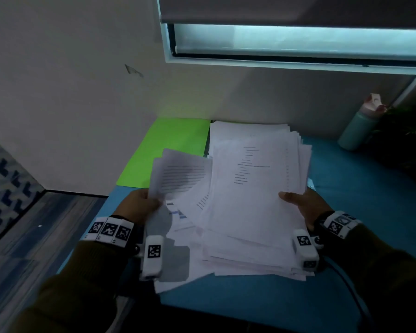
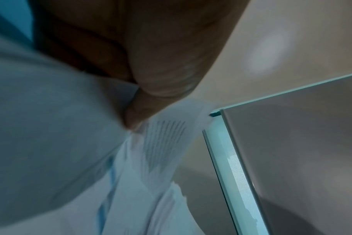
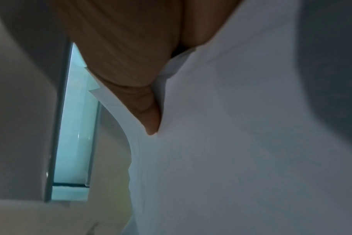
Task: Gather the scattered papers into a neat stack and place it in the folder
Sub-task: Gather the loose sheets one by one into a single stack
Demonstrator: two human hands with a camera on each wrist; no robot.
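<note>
Gathering step: your left hand (image 1: pixel 139 205) and right hand (image 1: pixel 305 204) each pinch an edge of the fanned, uneven sheaf of white printed papers (image 1: pixel 245 193), raised over the blue tabletop (image 1: pixel 360 188). Next, square the edges (judged), then reach the flat lime-green folder (image 1: pixel 168 145) behind-left; a teal bottle (image 1: pixel 356 131) stands well apart.

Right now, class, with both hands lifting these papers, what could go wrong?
1. The papers are fanned unevenly; sheets pinched by the left hand could slip out.
2. The right hand holds only one edge, so the thick bundle may sag or spill.
3. Loose sheets may miss the green folder.
</note>
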